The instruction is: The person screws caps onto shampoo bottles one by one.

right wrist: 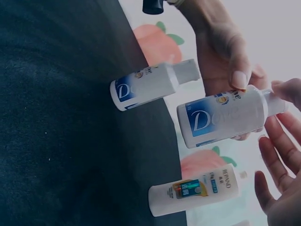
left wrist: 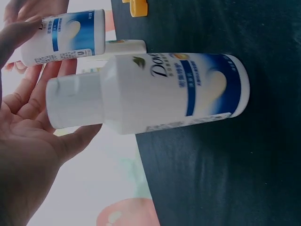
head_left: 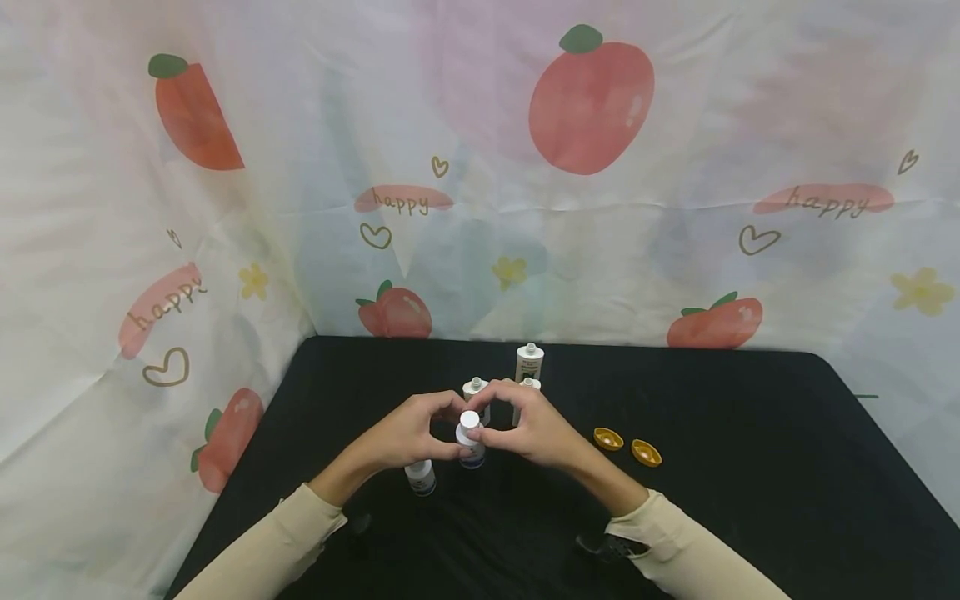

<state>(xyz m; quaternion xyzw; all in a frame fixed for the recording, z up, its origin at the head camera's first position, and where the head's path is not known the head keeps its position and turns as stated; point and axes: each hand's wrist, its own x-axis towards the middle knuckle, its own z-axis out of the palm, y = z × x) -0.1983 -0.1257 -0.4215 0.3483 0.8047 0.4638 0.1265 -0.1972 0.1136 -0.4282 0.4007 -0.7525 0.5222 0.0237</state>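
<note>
Between both hands is a small white Dove lotion bottle [head_left: 471, 452] with a blue label and white cap. My left hand [head_left: 417, 427] holds its body, the thumb in front [right wrist: 239, 77] and fingers partly hidden behind it. My right hand [head_left: 531, 427] pinches near the cap [right wrist: 276, 102], its other fingers spread beside the bottle in the right wrist view. A second, matching Dove bottle [head_left: 422, 479] stands capped on the table just below my left hand; it looms close in the left wrist view [left wrist: 169, 92].
Behind the hands stand several white Repand bottles, one at the back [head_left: 529, 363], another to the left [head_left: 476, 387], partly covered by my fingers. Two gold boat-shaped pieces [head_left: 608, 439] lie right on the black tabletop [head_left: 750, 467]. A printed curtain [head_left: 480, 108] closes off the far side.
</note>
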